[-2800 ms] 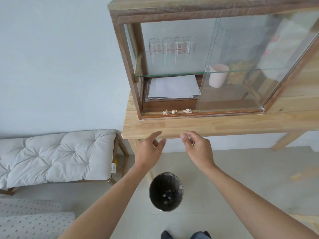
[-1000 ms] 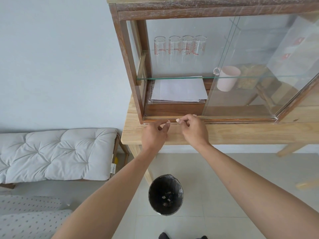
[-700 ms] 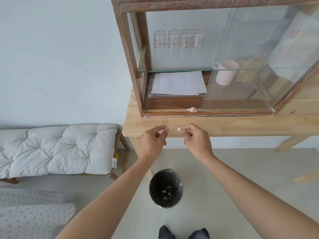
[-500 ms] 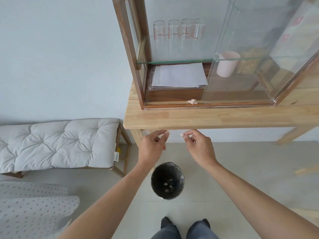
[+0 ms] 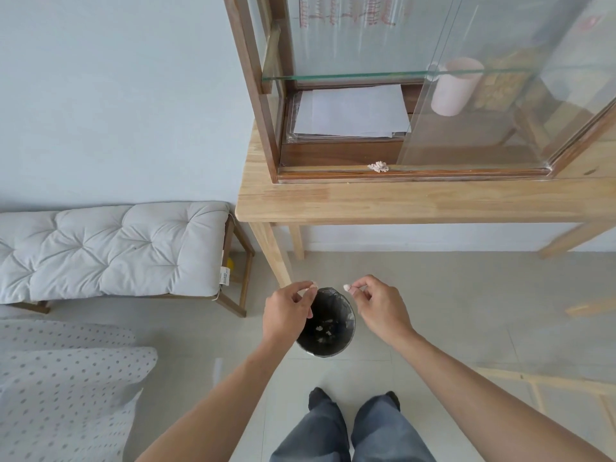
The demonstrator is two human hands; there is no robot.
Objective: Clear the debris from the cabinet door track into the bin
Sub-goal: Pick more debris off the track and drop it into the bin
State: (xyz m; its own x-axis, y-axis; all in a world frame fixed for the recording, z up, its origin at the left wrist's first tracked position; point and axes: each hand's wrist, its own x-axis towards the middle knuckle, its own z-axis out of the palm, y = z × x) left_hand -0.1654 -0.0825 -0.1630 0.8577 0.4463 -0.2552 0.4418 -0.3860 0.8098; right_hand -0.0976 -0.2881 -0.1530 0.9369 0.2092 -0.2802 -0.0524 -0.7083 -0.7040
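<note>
A wooden cabinet with sliding glass doors stands on a light wooden table (image 5: 400, 201). One crumpled pale scrap (image 5: 378, 166) lies in the door track (image 5: 320, 171) at the cabinet's front. Below, a black bin (image 5: 328, 345) with a dark liner sits on the tiled floor, several pale scraps inside. My left hand (image 5: 286, 311) hovers over the bin's left rim, pinching a small pale scrap (image 5: 312, 285) between thumb and forefinger. My right hand (image 5: 380, 308) hovers over the right rim, pinching another small scrap (image 5: 346, 287).
A padded grey bench (image 5: 110, 251) stands left of the table. A dotted cushion (image 5: 66, 388) lies at the lower left. Inside the cabinet are white papers (image 5: 353, 111), a pink cup (image 5: 455, 88) and glasses. My legs (image 5: 353, 428) stand just behind the bin.
Both hands picked scraps out of the track, leaving one there, then came down from the table edge to just above the bin. My view tilted down.
</note>
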